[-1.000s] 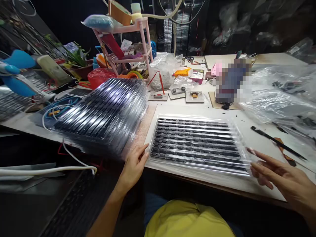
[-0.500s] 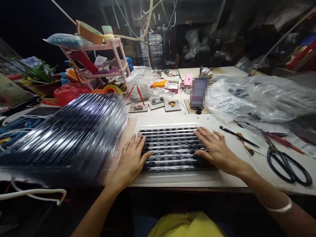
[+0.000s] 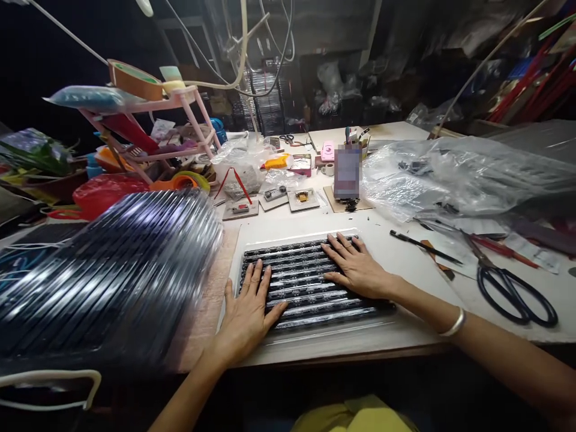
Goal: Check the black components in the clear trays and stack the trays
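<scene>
Head view: stack of black-striped clear trays (image 3: pixel 121 270) sits left of the left grip, blurred. Red bag (image 3: pixel 110 191) is past that stack, farther from the left grip; pink rack (image 3: pixel 198 123) is behind it. Left grip (image 3: pixel 246 312): palm down, fingers and thumb spread, resting on the left end of the tray, pinching nothing. Small fixtures (image 3: pixel 273 197), three in a row, are beyond the left grip, well apart. Black-rowed tray (image 3: pixel 299 292) lies flat on the white surface (image 3: pixel 387 246), under and between both grips, rows running across. Pixelated panel (image 3: pixel 348 172) stands upright beyond the right grip. Right grip (image 3: pixel 360 273): palm down, fingers fanned, thumb apart, touching the tray's right side, pinching nothing. Black slim tool (image 3: pixel 425 247) lies just right of the right grip, clear plastic (image 3: pixel 454 171) beyond it. Scissors (image 3: pixel 490 268) are farther right, handles toward the near edge.
</scene>
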Motion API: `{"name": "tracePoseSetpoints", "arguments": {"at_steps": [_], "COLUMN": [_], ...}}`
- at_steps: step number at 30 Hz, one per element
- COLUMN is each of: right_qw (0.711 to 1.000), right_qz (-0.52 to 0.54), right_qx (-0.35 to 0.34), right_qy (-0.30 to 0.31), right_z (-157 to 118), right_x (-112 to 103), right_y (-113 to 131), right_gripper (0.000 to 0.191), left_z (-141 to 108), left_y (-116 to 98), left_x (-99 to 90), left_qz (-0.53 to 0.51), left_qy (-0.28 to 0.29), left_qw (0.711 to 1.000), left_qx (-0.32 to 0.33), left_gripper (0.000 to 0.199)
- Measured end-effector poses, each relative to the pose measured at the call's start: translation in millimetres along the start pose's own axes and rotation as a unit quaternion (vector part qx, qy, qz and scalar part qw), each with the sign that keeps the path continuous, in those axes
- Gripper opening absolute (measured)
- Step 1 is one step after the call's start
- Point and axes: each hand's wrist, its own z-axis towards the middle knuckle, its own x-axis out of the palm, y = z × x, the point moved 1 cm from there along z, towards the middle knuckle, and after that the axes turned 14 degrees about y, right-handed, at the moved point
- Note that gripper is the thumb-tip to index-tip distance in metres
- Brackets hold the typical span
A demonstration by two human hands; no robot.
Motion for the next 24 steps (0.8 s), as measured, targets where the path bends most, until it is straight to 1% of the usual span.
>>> {"name": "tracePoseSetpoints", "arguments": {"at_steps": [3, 6, 8, 9, 11, 12, 14, 17, 19, 20, 21, 22, 23, 24], "right_qw": [0.999, 0.997, 0.993, 0.991, 0.987, 0.986, 0.985, 0.989, 0.990, 0.990, 0.991, 0.993, 0.995, 0.996], "right_qz": [0.000, 0.015, 0.028, 0.036, 0.058, 0.072, 0.099, 0.114, 0.099, 0.085, 0.069, 0.051, 0.033, 0.017], "right_qx": [-0.012, -0.019, -0.011, -0.008, -0.014, -0.026, -0.056, -0.086, -0.096, -0.098, -0.098, -0.095, -0.092, -0.091], "right_qy": [-0.031, -0.074, -0.112, -0.132, -0.152, -0.150, -0.126, -0.040, 0.025, 0.048, 0.058, 0.054, 0.033, 0.000], "right_z": [1.2, -12.8, -29.3, -39.1, -60.9, -72.7, -97.6, -136.4, -159.4, -168.5, -175.2, -179.5, -181.5, -181.7], "right_x": [6.0, 11.3, 17.2, 20.9, 28.2, 30.7, 31.6, 24.5, 21.3, 22.1, 25.0, 29.7, 35.6, 42.2], "right_y": [-3.9, -11.4, -20.3, -25.5, -35.6, -39.9, -46.3, -48.2, -44.1, -41.2, -38.2, -35.5, -33.6, -32.8], "right_gripper": [0.070, 0.055, 0.047, 0.044, 0.042, 0.042, 0.045, 0.053, 0.063, 0.068, 0.072, 0.075, 0.075, 0.074], "left_z": [0.2, -3.7, -10.6, -15.7, -29.4, -38.0, -58.4, -92.7, -111.4, -117.6, -121.4, -122.8, -122.3, -120.6], "left_y": [7.8, 28.8, 43.1, 48.2, 52.5, 52.1, 48.6, 44.3, 43.5, 43.1, 42.3, 41.3, 39.9, 38.6], "left_x": [-1.7, 0.9, 5.4, 8.0, 12.5, 14.0, 15.6, 19.5, 27.7, 33.9, 41.1, 48.8, 56.6, 63.5], "left_qz": [-0.033, -0.110, -0.175, -0.205, -0.245, -0.256, -0.261, -0.226, -0.173, -0.142, -0.113, -0.089, -0.072, -0.064], "left_qy": [0.006, -0.005, -0.039, -0.061, -0.095, -0.100, -0.081, -0.020, -0.008, -0.019, -0.041, -0.069, -0.103, -0.140], "left_qw": [0.999, 0.992, 0.980, 0.973, 0.962, 0.958, 0.957, 0.963, 0.972, 0.977, 0.981, 0.982, 0.981, 0.978], "left_qx": [0.014, 0.068, 0.087, 0.086, 0.078, 0.078, 0.098, 0.148, 0.159, 0.157, 0.154, 0.150, 0.146, 0.142], "left_gripper": [0.074, 0.065, 0.056, 0.052, 0.049, 0.048, 0.046, 0.050, 0.056, 0.058, 0.061, 0.063, 0.064, 0.064]}}
